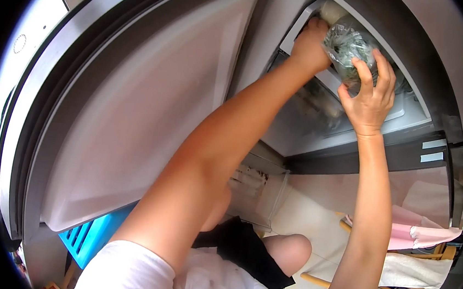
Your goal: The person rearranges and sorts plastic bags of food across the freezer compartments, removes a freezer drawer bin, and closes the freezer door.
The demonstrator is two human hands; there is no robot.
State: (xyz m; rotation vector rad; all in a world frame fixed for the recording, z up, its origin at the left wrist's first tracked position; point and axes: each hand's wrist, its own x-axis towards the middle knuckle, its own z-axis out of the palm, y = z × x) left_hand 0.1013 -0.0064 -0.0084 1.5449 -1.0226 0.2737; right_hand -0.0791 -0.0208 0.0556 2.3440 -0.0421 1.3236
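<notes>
A clear plastic bag with something green inside sits at the top of an open fridge drawer. My right hand is at the bag's lower right side, its fingers curved and spread apart. The fingertips overlap the bag; whether they press on it is unclear. My left hand reaches into the drawer just left of the bag. Its fingertips are largely hidden, close to a pale rounded item. More clear plastic wrapping shows behind my right hand.
The fridge door stands open on the left. Below it is a blue plastic basket. My bent knee is under the drawer. Wooden-framed seats with pink cloth and white cloth stand at lower right.
</notes>
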